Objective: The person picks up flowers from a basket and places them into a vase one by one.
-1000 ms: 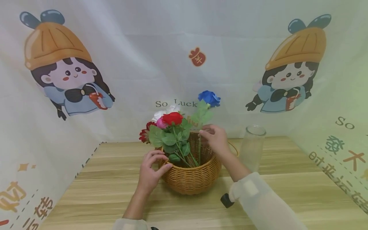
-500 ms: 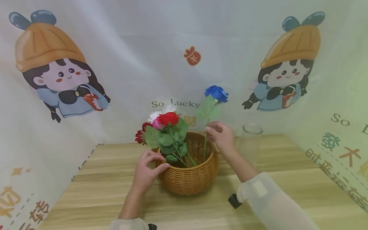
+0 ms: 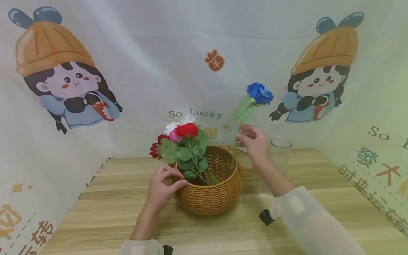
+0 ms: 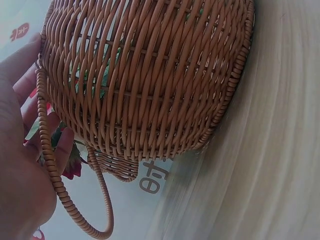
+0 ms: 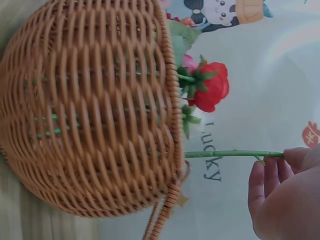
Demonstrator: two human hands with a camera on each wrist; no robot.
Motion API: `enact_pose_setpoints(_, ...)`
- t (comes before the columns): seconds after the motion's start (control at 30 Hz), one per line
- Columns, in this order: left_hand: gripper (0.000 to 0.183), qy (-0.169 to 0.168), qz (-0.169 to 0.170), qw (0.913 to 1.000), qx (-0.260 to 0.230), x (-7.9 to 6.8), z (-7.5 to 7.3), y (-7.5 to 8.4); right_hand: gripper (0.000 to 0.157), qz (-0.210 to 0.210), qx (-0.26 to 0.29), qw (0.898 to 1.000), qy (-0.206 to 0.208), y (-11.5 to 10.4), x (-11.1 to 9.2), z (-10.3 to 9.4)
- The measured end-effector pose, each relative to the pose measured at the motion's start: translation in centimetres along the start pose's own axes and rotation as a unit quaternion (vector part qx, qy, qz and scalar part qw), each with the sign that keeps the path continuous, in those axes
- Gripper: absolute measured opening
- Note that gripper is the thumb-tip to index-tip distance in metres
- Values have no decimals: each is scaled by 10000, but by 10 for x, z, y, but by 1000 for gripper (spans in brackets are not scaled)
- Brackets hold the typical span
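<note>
A brown wicker basket (image 3: 208,200) stands on the table. At its left rim my left hand (image 3: 162,187) pinches the edge between thumb and fingers; the left wrist view shows that hand (image 4: 25,165) beside the basket's looped handle (image 4: 55,175). My right hand (image 3: 256,143) pinches the stem of a blue rose (image 3: 259,94), held up above the right rim. In the right wrist view the stem (image 5: 220,154) runs from the fingers down behind the rim. A red rose (image 3: 187,130), a pink bud (image 3: 174,135), white flowers (image 3: 172,127) and a dark red flower (image 3: 156,147) lean left in the basket.
A clear glass vase (image 3: 280,152) stands right of the basket, partly behind my right forearm. The wooden table (image 3: 102,209) meets a printed cloth backdrop (image 3: 153,78) at the back and sides.
My right hand has moved up and to the right, drawing the blue rose higher out of the basket and tilting it right. My left hand stays on the rim.
</note>
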State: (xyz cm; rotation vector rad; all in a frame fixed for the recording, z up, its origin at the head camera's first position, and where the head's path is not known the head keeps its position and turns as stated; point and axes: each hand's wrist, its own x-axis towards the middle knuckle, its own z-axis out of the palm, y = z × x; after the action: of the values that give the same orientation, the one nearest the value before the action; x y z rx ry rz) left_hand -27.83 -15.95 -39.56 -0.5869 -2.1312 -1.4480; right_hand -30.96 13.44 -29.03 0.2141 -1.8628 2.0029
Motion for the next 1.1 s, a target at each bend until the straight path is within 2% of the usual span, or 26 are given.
enact_pose_setpoints(0.3,18,137,365,9991,142,-1,1,-3,26,-510,228,9976,397,-16,10,-11)
enact_pose_setpoints(0.47,18,206,410,9987,235,-2,3,0,22,-743,312,9947,644,-25,13,-17)
enact_pose_setpoints(0.53,18,227,410,9986,259,-2,3,4,20,-807,288,9940,686,-30,14,-21)
enact_pose_setpoints(0.67,17,232,475,9981,312,-4,2,24,18,-932,301,9927,710,-38,17,-32)
enact_pose_setpoints(0.77,17,175,441,9984,318,-5,0,40,16,-1019,514,9903,792,-44,20,-41)
enact_pose_setpoints(0.87,17,124,367,9988,309,-5,0,43,15,-1056,761,9871,936,-48,23,-49)
enact_pose_setpoints(0.93,16,133,420,9985,320,-5,0,42,15,-1065,827,9853,1052,-51,25,-54)
enact_pose_setpoints(1.1,18,201,517,9978,361,-3,2,15,16,-1114,907,9800,1380,-59,30,-66)
